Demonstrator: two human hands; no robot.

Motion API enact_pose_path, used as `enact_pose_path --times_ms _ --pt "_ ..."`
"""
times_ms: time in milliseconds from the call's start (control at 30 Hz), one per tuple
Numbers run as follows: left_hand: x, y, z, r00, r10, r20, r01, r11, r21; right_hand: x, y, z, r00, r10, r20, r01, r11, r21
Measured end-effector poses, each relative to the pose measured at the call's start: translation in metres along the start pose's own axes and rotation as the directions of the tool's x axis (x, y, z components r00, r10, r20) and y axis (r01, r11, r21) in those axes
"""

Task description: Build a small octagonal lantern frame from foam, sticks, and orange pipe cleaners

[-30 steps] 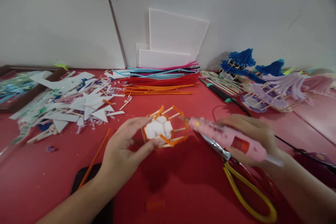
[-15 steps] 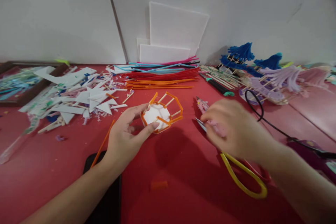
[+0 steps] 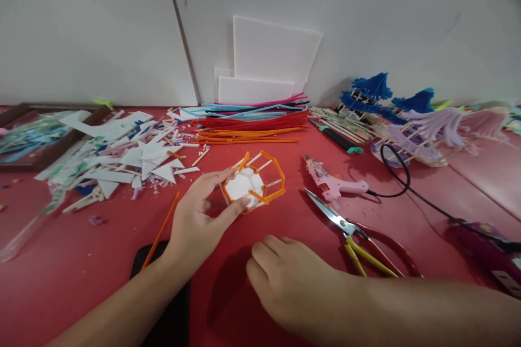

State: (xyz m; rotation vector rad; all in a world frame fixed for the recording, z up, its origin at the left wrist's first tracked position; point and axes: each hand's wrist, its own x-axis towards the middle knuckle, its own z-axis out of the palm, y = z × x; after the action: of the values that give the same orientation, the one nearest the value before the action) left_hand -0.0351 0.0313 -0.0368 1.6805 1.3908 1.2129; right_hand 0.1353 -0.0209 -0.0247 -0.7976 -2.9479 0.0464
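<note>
My left hand [image 3: 195, 222] is closed on a small cage-like frame [image 3: 253, 184] of orange pipe cleaner and wooden sticks around a white foam base, held just above the red table [image 3: 81, 282]. My right hand [image 3: 285, 276] rests low on the table in front of me. Its fingers are curled downward, and whatever lies under them is hidden. A pink glue gun [image 3: 331, 181] lies on the table to the right of the frame, with nothing touching it. Scissors with yellow and red handles [image 3: 354, 233] lie open just below the gun.
A loose orange pipe cleaner [image 3: 160, 230] and a black phone [image 3: 171, 314] lie by my left forearm. White foam scraps [image 3: 122, 157] cover the left. Coloured pipe cleaners [image 3: 252, 122] and foam boards [image 3: 272, 59] sit at the wall, with tasselled crafts [image 3: 415, 119] on the right.
My right hand has laid the pink glue gun on the table and moved down and left to the table in front of me. The left hand still holds the frame.
</note>
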Motion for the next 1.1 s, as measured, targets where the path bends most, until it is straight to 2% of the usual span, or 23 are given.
enact_pose_path --times_ms 233,367,433,533,633,700,800,933,1100 --pt "-0.001 -0.001 -0.002 1.000 0.012 0.009 -0.013 0.999 0.037 -0.003 0.010 -0.013 0.978 0.071 0.197 -0.074 0.997 0.005" --pt "-0.002 -0.002 -0.001 1.000 0.022 0.001 -0.022 0.999 0.039 -0.005 0.014 -0.023 0.974 0.125 0.187 -0.132 0.991 0.025" --pt "-0.002 -0.003 0.000 0.999 0.034 0.003 -0.034 0.998 0.050 -0.007 0.017 -0.032 0.980 0.107 0.171 -0.120 0.990 0.069" --pt "-0.003 -0.002 -0.001 0.997 0.078 0.006 -0.079 0.993 0.089 -0.012 0.021 -0.052 0.990 0.024 0.138 -0.057 0.969 0.240" --pt "-0.004 0.001 -0.001 0.988 0.156 0.017 -0.156 0.973 0.171 -0.015 0.026 -0.070 0.988 0.155 0.015 -0.140 0.839 0.526" --pt "-0.005 0.005 -0.002 0.975 0.220 0.023 -0.219 0.947 0.234 -0.016 0.031 -0.076 0.957 0.278 -0.090 -0.151 0.735 0.661" --pt "-0.006 0.011 -0.002 0.950 0.308 0.046 -0.308 0.908 0.284 -0.013 0.041 -0.075 0.878 0.428 -0.213 -0.149 0.668 0.729" --pt "-0.007 0.014 -0.002 0.926 0.367 0.084 -0.375 0.879 0.296 -0.005 0.052 -0.068 0.810 0.531 -0.248 -0.204 0.652 0.730" --pt "-0.007 0.012 -0.002 0.898 0.430 0.090 -0.435 0.843 0.315 -0.002 0.053 -0.062 0.779 0.578 -0.243 -0.252 0.642 0.724"
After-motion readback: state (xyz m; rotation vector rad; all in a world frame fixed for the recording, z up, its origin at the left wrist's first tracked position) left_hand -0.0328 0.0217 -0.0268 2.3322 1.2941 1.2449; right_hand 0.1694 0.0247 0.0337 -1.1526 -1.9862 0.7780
